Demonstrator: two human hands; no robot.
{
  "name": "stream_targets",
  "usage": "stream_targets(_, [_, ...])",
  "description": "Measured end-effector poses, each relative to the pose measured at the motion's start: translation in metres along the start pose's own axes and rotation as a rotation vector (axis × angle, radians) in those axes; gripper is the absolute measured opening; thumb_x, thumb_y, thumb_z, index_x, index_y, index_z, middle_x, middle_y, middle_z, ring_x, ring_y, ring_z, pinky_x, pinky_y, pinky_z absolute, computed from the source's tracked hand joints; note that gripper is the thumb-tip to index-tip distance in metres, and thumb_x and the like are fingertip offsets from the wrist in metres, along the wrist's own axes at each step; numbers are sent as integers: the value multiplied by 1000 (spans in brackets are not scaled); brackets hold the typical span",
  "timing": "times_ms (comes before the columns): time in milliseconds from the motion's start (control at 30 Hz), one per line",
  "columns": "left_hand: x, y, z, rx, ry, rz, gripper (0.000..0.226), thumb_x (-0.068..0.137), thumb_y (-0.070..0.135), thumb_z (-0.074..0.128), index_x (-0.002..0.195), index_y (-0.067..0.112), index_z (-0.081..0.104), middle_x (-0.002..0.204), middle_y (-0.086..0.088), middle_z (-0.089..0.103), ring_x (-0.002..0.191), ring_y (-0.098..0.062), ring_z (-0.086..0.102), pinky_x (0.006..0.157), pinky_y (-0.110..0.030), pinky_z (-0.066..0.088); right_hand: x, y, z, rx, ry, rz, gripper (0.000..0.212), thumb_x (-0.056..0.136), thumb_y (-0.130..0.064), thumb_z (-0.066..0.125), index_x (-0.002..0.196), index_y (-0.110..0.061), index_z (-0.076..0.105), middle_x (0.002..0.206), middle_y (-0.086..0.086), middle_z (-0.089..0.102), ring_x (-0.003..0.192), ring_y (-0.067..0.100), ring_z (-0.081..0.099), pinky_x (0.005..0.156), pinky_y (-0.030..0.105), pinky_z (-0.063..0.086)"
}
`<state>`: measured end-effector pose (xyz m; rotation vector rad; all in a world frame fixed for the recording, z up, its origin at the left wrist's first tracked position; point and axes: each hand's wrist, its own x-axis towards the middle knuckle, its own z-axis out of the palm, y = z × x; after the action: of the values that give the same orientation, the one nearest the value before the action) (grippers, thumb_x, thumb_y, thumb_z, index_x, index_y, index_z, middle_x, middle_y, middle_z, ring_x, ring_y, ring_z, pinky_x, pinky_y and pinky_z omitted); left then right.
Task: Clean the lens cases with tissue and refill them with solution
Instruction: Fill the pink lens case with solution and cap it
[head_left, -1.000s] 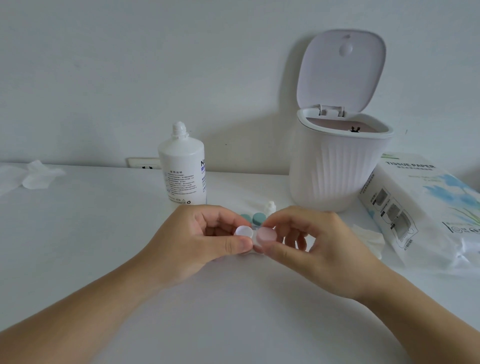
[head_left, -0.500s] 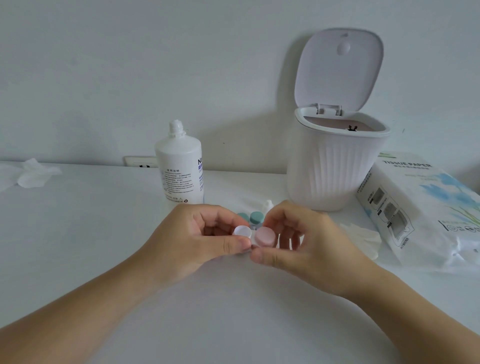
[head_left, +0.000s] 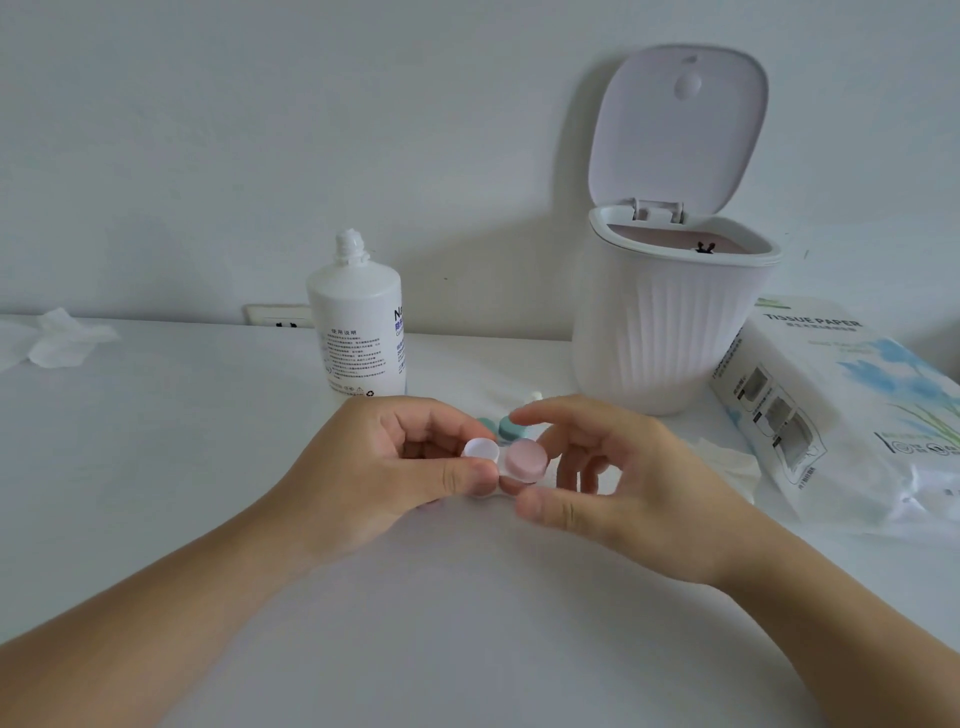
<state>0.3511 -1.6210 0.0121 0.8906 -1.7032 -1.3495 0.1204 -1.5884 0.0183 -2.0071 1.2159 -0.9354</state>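
Observation:
A small lens case (head_left: 506, 462) with a white cap on its left and a pink cap (head_left: 527, 460) on its right is held just above the white table (head_left: 208, 467). My left hand (head_left: 395, 467) pinches the white-cap end between thumb and fingers. My right hand (head_left: 613, 483) has its thumb and middle finger at the pink cap's edges, with the index finger lifted above it. Behind the hands lies a teal lens case (head_left: 511, 426), partly hidden. The white solution bottle (head_left: 358, 332) stands uncapped at the back, and a flat tissue (head_left: 727, 462) lies to the right.
A ribbed white bin (head_left: 670, 332) with its lid up stands at the back right. Beside it lies a tissue paper pack (head_left: 841, 410). A crumpled tissue (head_left: 57, 340) sits far left. A small white bottle cap (head_left: 535, 397) peeks out behind my fingers, and a wall socket (head_left: 278, 316) is behind the bottle.
My right index finger has lifted off the pink cap, so the cap's whole top shows. The left hand still holds the white-cap end in the same spot.

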Motion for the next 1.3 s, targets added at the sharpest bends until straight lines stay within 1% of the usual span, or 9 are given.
stream_targets(133, [0, -1, 0, 4, 6, -12, 24, 68, 30, 85, 90, 21, 79, 82, -8, 79, 65, -11, 67, 58, -24, 51, -1, -2, 3, 30, 30, -42, 22, 84, -45, 73, 103, -33, 71, 86, -11, 73, 70, 19, 61, 67, 36, 52])
stream_targets(233, [0, -1, 1, 12, 4, -14, 17, 71, 22, 83, 87, 24, 80, 77, -2, 78, 64, -7, 67, 58, -21, 52, 2, -2, 4, 7, 60, 20, 34, 72, -53, 81, 93, -30, 66, 84, -9, 71, 67, 17, 61, 63, 34, 52])
stream_targets(333, [0, 0, 1, 0, 3, -5, 21, 67, 29, 86, 87, 24, 80, 78, -3, 78, 65, -9, 68, 58, -23, 51, 0, -2, 2, 10, -16, 12, 44, 74, -55, 77, 112, -37, 65, 94, -9, 72, 70, 16, 63, 68, 35, 55])
stream_targets(467, [0, 0, 0, 15, 2, -1, 21, 69, 32, 84, 88, 24, 80, 81, -3, 79, 70, -9, 70, 60, -23, 53, 0, -3, 6, 61, 10, -14, 19, 85, -43, 76, 102, -35, 74, 90, -8, 72, 70, 24, 60, 68, 40, 52])
stream_targets(633, [0, -3, -2, 29, 4, -8, 18, 65, 18, 88, 80, 23, 80, 82, -1, 79, 73, -8, 73, 65, -16, 54, 1, -3, 8, 109, 46, 13, 26, 71, -49, 77, 91, -34, 75, 82, -12, 73, 70, 16, 64, 64, 20, 51])
stream_targets(800, [-1, -2, -3, 55, -14, 23, 22, 60, 24, 87, 80, 22, 79, 84, -1, 80, 77, -8, 74, 70, -15, 54, 0, -2, 6, 111, 24, 26, 17, 78, -28, 83, 92, -36, 76, 82, -14, 74, 69, 0, 65, 66, 12, 49])
stream_targets(1033, [-5, 1, -28, 718, 95, 287, 42, 59, 65, 84, 93, 42, 74, 93, 26, 67, 78, -5, 58, 64, -12, 41, -1, 0, 0, 102, 22, 61, 17, 82, -24, 82, 96, -31, 78, 83, -14, 76, 74, 16, 69, 75, 29, 54])
stream_targets(1167, [-5, -6, -36, 872, 74, 202, 49, 67, 63, 82, 110, 40, 72, 103, 31, 61, 89, -2, 57, 70, -7, 40, 0, 2, -2, 83, 30, 76, 16, 82, -23, 82, 95, -30, 77, 80, -15, 76, 72, 12, 69, 74, 26, 54])
stream_targets(1300, [-4, -13, -35, 975, 2, 94, 45, 69, 69, 66, 107, 44, 68, 100, 30, 61, 88, -2, 58, 66, -23, 49, -1, 5, -4, 63, 11, 89, 13, 82, -26, 82, 93, -30, 77, 81, -13, 75, 76, 20, 68, 77, 28, 53])
